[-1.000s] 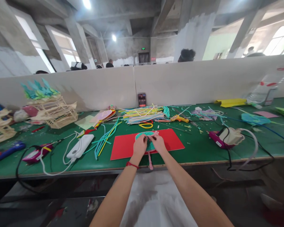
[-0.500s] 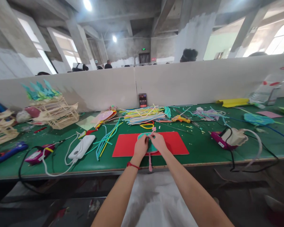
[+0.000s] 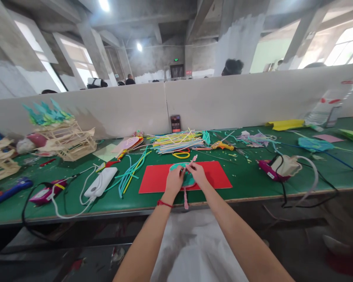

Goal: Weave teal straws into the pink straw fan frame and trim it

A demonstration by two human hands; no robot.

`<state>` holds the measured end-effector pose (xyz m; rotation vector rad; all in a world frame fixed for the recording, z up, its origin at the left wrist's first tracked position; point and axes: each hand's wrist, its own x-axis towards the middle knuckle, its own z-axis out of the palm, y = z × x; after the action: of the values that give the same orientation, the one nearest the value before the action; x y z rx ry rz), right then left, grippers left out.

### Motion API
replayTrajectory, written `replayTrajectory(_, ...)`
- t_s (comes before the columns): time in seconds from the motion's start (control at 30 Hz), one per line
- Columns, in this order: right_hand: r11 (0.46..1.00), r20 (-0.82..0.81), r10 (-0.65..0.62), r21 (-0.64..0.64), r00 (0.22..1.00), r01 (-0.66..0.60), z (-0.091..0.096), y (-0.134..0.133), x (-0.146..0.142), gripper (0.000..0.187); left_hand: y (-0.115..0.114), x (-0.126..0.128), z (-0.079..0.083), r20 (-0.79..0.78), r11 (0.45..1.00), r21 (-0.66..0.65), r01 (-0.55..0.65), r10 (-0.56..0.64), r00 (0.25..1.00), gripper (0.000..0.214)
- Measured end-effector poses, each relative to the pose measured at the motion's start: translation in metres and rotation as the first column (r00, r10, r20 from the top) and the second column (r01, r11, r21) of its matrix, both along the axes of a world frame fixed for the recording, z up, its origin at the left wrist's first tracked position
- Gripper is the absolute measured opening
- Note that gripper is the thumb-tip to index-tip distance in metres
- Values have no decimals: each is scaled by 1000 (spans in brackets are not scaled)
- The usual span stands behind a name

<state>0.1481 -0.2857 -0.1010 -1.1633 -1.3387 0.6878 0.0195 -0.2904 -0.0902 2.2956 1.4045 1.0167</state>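
Note:
A teal fan-shaped craft piece [image 3: 190,181] with a pink handle [image 3: 186,199] lies over a red board [image 3: 154,179] in front of me. Above the fan, my left hand [image 3: 175,176] and my right hand [image 3: 195,172] meet, fingertips pinched together. Sticking up from between them is a small pink piece [image 3: 195,158], flower-like at its end, its lower part hidden by the fingers. My right hand is closed on this pink piece. My left fingers are closed too; what they hold is too small to make out.
Behind the board lie a heap of coloured fuzzy stems [image 3: 176,141], a yellow-handled glue gun [image 3: 222,145] and scissors [image 3: 181,155]. A white power bank [image 3: 100,182] with cables is on the left, a purple power strip [image 3: 272,171] on the right. A phone [image 3: 175,123] leans on the partition.
The pink piece between the fingers has tilted over to the right. Both hands stay pinched above the fan, and the whole view has shifted slightly.

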Motion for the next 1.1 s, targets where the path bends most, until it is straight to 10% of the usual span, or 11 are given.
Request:
replayTrajectory(0.43, 999, 9, -46, 10, 999, 46, 1, -5, -4, 33, -5, 4, 3, -128, 999, 36, -3, 8, 992, 22)
replayTrajectory(1.1, 979, -92, 204, 41, 975, -201, 5, -3, -2, 38, -1, -2, -3, 213, 985, -69, 161, -143, 967, 27)
